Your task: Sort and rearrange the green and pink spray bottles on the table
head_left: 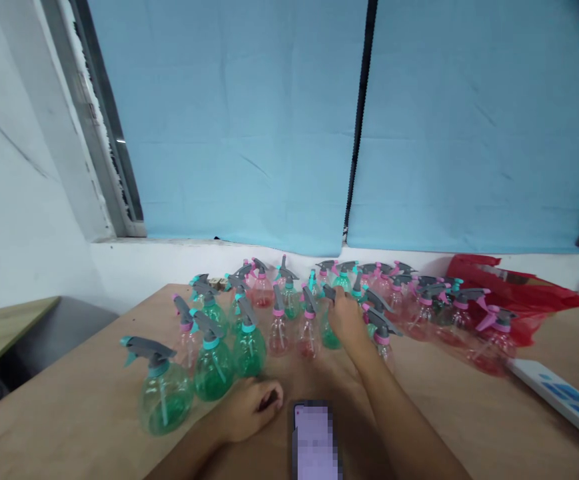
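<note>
Several small plastic spray bottles, green and pink with grey triggers, stand in a crowd on a wooden table (89, 400). My right hand (345, 320) reaches into the crowd and grips a green spray bottle (329, 333) by its grey trigger head. My left hand (249, 408) rests on the table with its fingers curled and nothing in it, just in front of two green bottles (229, 353). The nearest green bottle (162, 387) stands alone at the left.
A phone (314, 440) lies on the table between my forearms. A red plastic bag (519, 287) lies at the back right, a white and blue flat box (564, 400) at the right edge. Blue sheets cover the windows behind.
</note>
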### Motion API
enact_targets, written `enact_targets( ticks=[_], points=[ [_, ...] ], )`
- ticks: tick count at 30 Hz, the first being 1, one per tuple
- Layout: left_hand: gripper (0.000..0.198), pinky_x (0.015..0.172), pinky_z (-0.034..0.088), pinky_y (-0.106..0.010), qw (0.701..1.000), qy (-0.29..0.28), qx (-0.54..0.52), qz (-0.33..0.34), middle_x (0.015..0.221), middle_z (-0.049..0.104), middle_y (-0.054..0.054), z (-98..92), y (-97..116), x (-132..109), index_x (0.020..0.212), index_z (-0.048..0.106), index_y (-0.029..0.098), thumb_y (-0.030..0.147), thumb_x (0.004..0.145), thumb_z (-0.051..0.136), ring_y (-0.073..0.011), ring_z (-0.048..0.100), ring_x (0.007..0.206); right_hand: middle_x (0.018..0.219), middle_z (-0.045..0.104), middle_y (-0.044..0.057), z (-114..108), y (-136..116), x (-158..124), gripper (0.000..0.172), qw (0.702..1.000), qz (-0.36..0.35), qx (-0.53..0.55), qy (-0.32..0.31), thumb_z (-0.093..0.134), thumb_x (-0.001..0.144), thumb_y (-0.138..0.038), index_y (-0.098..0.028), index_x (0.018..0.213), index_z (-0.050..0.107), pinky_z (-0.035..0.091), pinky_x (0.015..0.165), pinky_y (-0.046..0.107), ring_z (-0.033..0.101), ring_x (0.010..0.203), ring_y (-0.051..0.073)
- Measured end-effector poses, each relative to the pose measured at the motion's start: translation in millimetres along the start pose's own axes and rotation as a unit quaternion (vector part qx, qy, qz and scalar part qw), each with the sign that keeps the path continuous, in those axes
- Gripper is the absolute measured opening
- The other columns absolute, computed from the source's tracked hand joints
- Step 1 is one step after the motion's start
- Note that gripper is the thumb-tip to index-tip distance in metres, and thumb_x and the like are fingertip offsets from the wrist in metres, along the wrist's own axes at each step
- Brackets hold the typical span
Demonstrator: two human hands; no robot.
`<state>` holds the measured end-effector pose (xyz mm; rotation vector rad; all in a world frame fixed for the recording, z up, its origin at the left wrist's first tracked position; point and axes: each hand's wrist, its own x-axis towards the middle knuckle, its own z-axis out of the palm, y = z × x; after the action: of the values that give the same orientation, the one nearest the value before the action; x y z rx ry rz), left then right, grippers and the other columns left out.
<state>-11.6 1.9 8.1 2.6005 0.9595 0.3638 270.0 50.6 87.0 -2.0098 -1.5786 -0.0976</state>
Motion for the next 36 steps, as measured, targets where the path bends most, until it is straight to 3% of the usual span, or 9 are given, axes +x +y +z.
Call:
enact_targets(
  ticks=[8, 15, 21, 25, 28, 30, 33, 36],
  points=[
    [0.011, 0.059, 0.031, -0.023, 1.0, 0.007, -0.001, -0.001, 0.068, 0.058, 0.006, 1.3, -1, 0, 0.094, 0.065, 0.025, 0.029, 0.097, 0.055, -0.0122, 0.053, 0.061, 0.119, 0.067, 0.02, 5, 7, 3, 0.039, 0.999, 0.002, 0.03, 0.014, 0.047, 0.103, -0.018, -0.01, 0.141, 0.047, 0.047, 0.086, 0.034, 0.069, 0.107, 0.029],
    [0.01, 0.06, 0.032, -0.023, 1.0, 0.001, 0.0, -0.005, 0.068, 0.058, 0.006, -1.0, 2, 0, 0.093, 0.065, 0.026, 0.029, 0.096, 0.056, -0.0121, 0.054, 0.062, 0.122, 0.068, 0.022, -5, 4, 3, 0.041, 0.999, -0.007, 0.042, 0.021, 0.051, 0.1, -0.019, -0.006, 0.139, 0.051, 0.047, 0.09, 0.032, 0.068, 0.11, 0.028],
    [0.012, 0.059, 0.032, -0.023, 1.0, 0.002, 0.0, -0.008, 0.067, 0.057, 0.006, 0.4, 0, 0, 0.094, 0.065, 0.026, 0.03, 0.097, 0.054, -0.0122, 0.053, 0.061, 0.118, 0.07, 0.022, -30, 5, 0, 0.039, 0.998, -0.012, 0.049, 0.039, 0.052, 0.099, -0.026, -0.007, 0.133, 0.058, 0.048, 0.088, 0.035, 0.069, 0.109, 0.031],
    [0.013, 0.059, 0.032, -0.023, 1.0, 0.002, 0.002, 0.001, 0.068, 0.057, 0.006, 0.5, -1, 0, 0.093, 0.064, 0.025, 0.031, 0.098, 0.054, -0.0124, 0.053, 0.062, 0.114, 0.073, 0.016, -57, 4, -6, 0.041, 0.99, -0.049, 0.107, 0.074, 0.049, 0.099, -0.029, -0.011, 0.134, 0.059, 0.05, 0.085, 0.034, 0.071, 0.101, 0.028],
    [0.015, 0.059, 0.032, -0.023, 1.0, -0.005, 0.004, -0.005, 0.069, 0.058, 0.005, -1.2, 1, 0, 0.094, 0.064, 0.025, 0.032, 0.099, 0.052, -0.0128, 0.053, 0.063, 0.119, 0.072, 0.014, -80, 9, -9, 0.038, 0.981, -0.067, 0.125, 0.132, 0.047, 0.099, -0.03, -0.016, 0.13, 0.063, 0.048, 0.092, 0.036, 0.068, 0.105, 0.027],
    [0.015, 0.059, 0.032, -0.024, 1.0, -0.006, 0.007, -0.011, 0.069, 0.058, 0.005, -2.6, 3, 0, 0.094, 0.064, 0.025, 0.033, 0.099, 0.052, -0.013, 0.053, 0.063, 0.126, 0.07, 0.014, -91, 20, -11, 0.039, 0.984, -0.052, 0.08, 0.148, 0.051, 0.097, -0.034, -0.019, 0.132, 0.063, 0.044, 0.1, 0.042, 0.062, 0.116, 0.031],
    [0.015, 0.06, 0.033, -0.024, 1.0, -0.005, 0.009, -0.009, 0.068, 0.058, 0.005, -3.9, 5, 0, 0.094, 0.064, 0.025, 0.032, 0.098, 0.052, -0.0132, 0.053, 0.062, 0.138, 0.063, 0.014, -100, 49, -12, 0.058, 0.997, -0.038, 0.004, 0.068, 0.063, 0.089, -0.04, -0.024, 0.144, 0.054, 0.04, 0.104, 0.051, 0.051, 0.131, 0.038],
    [0.016, 0.06, 0.033, -0.024, 1.0, -0.006, 0.011, -0.009, 0.069, 0.058, 0.005, -3.6, 5, 0, 0.094, 0.064, 0.025, 0.033, 0.099, 0.051, -0.0135, 0.054, 0.063, 0.129, 0.068, 0.014, -99, 84, -10, 0.065, 0.989, -0.078, 0.043, -0.116, 0.07, 0.082, -0.035, -0.02, 0.143, 0.055, 0.046, 0.096, 0.04, 0.061, 0.12, 0.033]
  ],
)
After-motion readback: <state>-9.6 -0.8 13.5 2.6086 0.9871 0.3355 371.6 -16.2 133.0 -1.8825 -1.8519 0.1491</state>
